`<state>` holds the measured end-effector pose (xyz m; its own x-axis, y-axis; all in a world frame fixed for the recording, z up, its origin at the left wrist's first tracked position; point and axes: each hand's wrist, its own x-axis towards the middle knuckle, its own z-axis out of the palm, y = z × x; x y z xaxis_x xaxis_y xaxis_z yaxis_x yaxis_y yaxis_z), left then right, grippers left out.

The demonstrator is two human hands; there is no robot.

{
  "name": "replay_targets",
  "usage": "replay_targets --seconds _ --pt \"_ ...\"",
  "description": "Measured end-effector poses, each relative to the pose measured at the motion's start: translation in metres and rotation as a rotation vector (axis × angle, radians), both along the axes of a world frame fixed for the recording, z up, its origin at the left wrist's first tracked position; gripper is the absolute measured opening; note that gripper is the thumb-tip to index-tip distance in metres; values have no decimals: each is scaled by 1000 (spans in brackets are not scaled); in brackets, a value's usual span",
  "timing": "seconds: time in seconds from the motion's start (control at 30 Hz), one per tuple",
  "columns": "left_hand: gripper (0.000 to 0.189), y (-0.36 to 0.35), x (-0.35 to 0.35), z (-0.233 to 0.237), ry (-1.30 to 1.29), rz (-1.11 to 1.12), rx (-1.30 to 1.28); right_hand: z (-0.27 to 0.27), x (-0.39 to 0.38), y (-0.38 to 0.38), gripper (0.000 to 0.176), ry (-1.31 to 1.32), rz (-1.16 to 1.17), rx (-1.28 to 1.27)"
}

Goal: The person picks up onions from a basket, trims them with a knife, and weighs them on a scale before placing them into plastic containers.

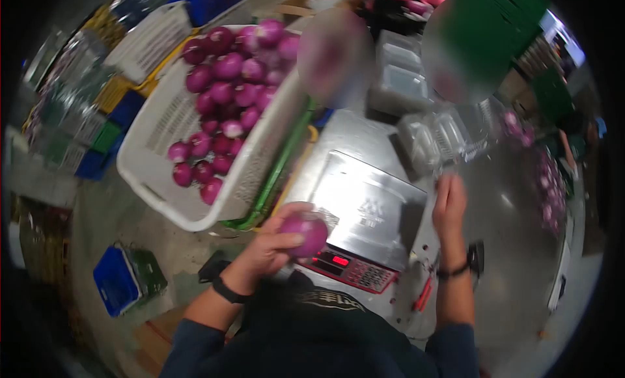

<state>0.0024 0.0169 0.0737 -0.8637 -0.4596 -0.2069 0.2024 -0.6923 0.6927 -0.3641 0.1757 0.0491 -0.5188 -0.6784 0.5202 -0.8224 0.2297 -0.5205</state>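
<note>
A red onion (306, 233) is gripped in my left hand (265, 249), thumb across its near side, over the left front corner of a digital scale (384, 205). The scale has a bare steel platform, and its red display is lit along the front edge. On the scale's right, my right hand (450, 205) is closed, fingers curled; what they hold, if anything, is hidden. Just beyond its fingertips lie clear plastic clamshell boxes (437, 138). To the left of the scale, a white basket (146, 183) contains many more red onions (228, 66).
Red-handled scissors (423, 295) lie right of the scale on the steel table (504, 261). More clear boxes (400, 69) are stacked at the back. Onions in packs (551, 192) line the table's far right. A blue bin (116, 282) stands low at left.
</note>
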Motion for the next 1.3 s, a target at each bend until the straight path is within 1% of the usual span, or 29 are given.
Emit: replay_targets --seconds 0.07,0.13,0.2,0.27,0.3,0.37,0.4,0.43,0.5,0.53,0.57,0.6,0.63,0.7,0.73,0.77,0.83,0.9,0.97,1.0,1.03,1.07,1.1,1.13,1.17,1.2,1.23,1.27,1.3 --pt "57 0 5 5 -15 -55 36 -12 66 31 4 97 236 185" --pt "53 0 5 6 -14 -67 58 -10 116 42 11 78 394 306" --pt "50 -2 2 10 -58 -101 84 1 147 40 16 55 447 399" --pt "49 -3 -1 18 -91 -138 114 13 171 31 56 -16 347 240" --pt "49 -3 -2 28 -85 -133 114 21 186 24 56 -10 353 241" --pt "53 -4 -4 45 -154 -176 161 32 213 7 98 -449 400 -25" --pt "62 -1 -7 41 -110 -204 139 33 222 -5 114 -398 457 -5" --pt "75 0 -4 39 -86 -283 50 36 238 -15 104 -360 387 -48" --pt "91 -11 4 54 -162 -282 -502 48 254 -39 99 -746 110 -153" --pt "97 -25 15 68 -250 -390 -567 53 252 -46 95 -857 121 -202" --pt "97 -47 26 97 -248 -389 -559 54 245 -48 92 -970 125 -247" --pt "89 -70 36 125 -319 -548 -743 47 235 -50 86 -1022 186 -328" --pt "83 -94 47 137 -385 -712 -928 51 237 -56 85 -1124 159 -419" --pt "63 -141 70 118 -322 -176 -1547 44 219 -50 88 -1209 182 -457" --pt "58 -175 76 118 -403 -152 -1396 44 214 -48 90 -1230 197 -459" --pt "54 -212 79 119 -482 -133 -1241 42 216 -43 80 -1307 273 -528" --pt "52 -278 86 99 -761 -113 -1332 37 218 -36 79 -1507 297 -691" --pt "49 -338 94 45 -963 -219 -1504 30 221 -31 79 -1521 245 -729" --pt "49 -368 98 -18 -1110 -472 -1633 22 226 -22 79 -1528 191 -769" --pt "48 -370 98 -42 -1322 -588 -1598 18 229 -20 79 -1486 66 -746" --pt "51 -375 102 -75 -1406 -641 -1539 19 229 -19 79 -1419 -53 -749" --pt "59 -361 98 -74 -1458 -748 -1624 22 229 -16 79 -1394 -36 -718" --pt "71 -353 98 -62 -1314 -773 -1753 25 230 -17 79 -1363 -26 -702" --pt "83 -374 106 -122 -1386 -964 -1594 40 235 -20 78 -1367 -81 -700" --pt "92 -371 109 -139 -1403 -1052 -1676 42 235 -18 78 -1321 -98 -781" --pt "97 -377 111 -169 -1448 -1232 -1651 41 234 -15 77 -1282 -163 -769" --pt "98 -387 118 -197 -1492 -1286 -1586 40 238 -13 76 -1261 -227 -738" --pt "98 -389 120 -204 -1554 -1283 -1507 48 241 -17 76 -1281 -249 -779" --pt "96 -387 115 -194 -1601 -1273 -1459 49 243 -17 76 -1280 -259 -797"
